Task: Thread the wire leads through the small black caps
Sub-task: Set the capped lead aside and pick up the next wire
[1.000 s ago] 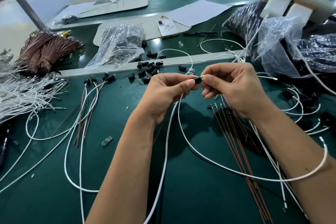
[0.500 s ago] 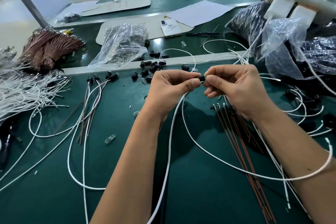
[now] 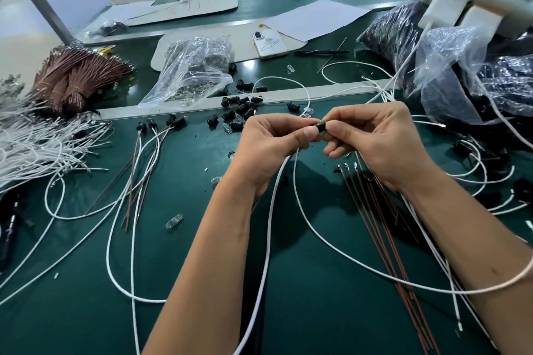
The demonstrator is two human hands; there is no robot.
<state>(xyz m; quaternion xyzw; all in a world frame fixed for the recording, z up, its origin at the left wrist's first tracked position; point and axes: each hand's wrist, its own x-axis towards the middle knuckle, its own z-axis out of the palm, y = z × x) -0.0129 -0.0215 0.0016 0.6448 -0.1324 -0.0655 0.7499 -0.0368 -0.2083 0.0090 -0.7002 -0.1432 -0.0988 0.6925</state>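
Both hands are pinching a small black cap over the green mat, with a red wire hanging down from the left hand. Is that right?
Not quite: the head view shows a white wire, not red, hanging from the left hand. The rest holds: it and the right hand pinch the small black cap over the green mat.

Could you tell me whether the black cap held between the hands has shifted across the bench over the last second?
No. The black cap stays pinched between both hands, just near of the loose black caps by the white strip, as before.
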